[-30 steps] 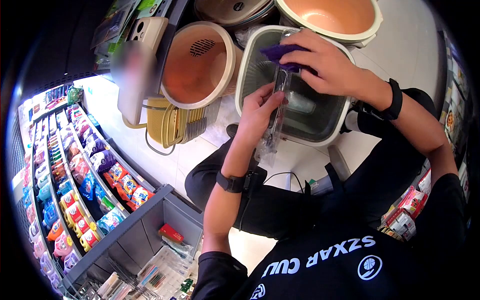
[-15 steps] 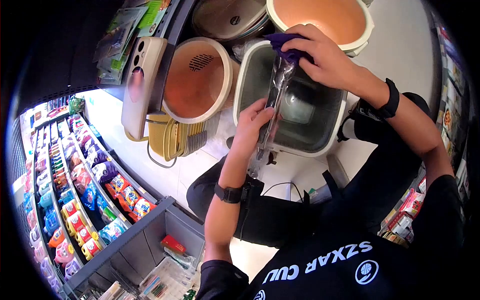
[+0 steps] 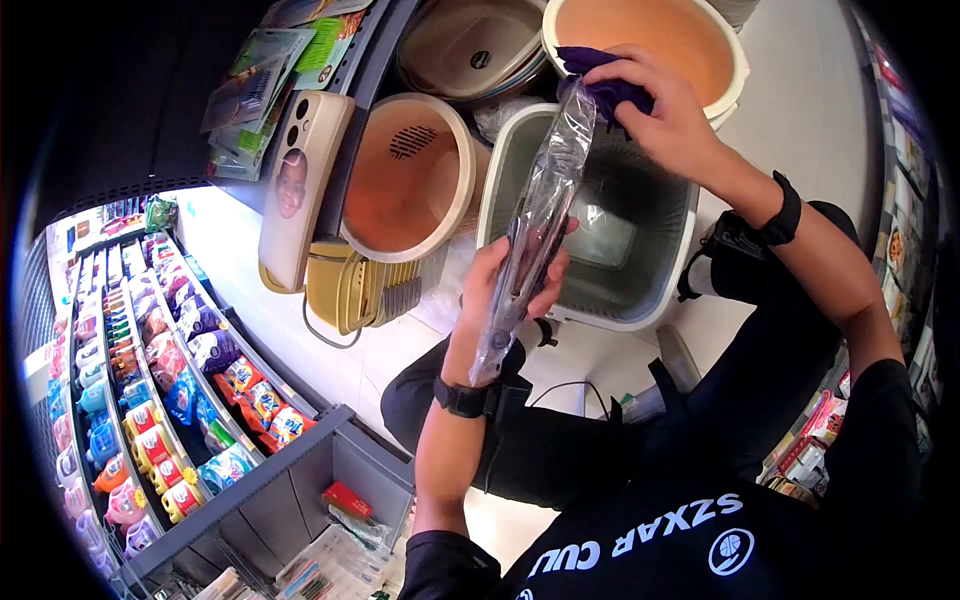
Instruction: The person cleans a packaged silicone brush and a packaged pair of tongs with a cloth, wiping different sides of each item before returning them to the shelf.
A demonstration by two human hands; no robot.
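Note:
My left hand (image 3: 505, 285) grips a long clear plastic sleeve (image 3: 545, 190) around its lower half, the thumb on one side and the fingers on the other. A slim dark item lies inside the sleeve; its kind is blurred by the shiny film. A crumpled purple cloth (image 3: 615, 95) is pinched in my right hand (image 3: 665, 115), right at the sleeve's upper end. Beneath both hands stands a grey rectangular tub (image 3: 640, 275) with a pale rim. The sleeve slants across its left side.
Round orange-lined tubs (image 3: 405, 190) (image 3: 650, 40) flank the grey one, and stacked oval basins (image 3: 470, 50) sit behind. A phone-like panel (image 3: 305, 190) juts from the shelf at left. Detergent shelves (image 3: 160, 370) fill the far left, above a grey bin (image 3: 330, 460) of small goods.
The sleeve has turned so its broad side faces up. My left hand has shifted its hold, now cupping the sleeve from beneath. My right hand keeps the purple cloth at the top end.

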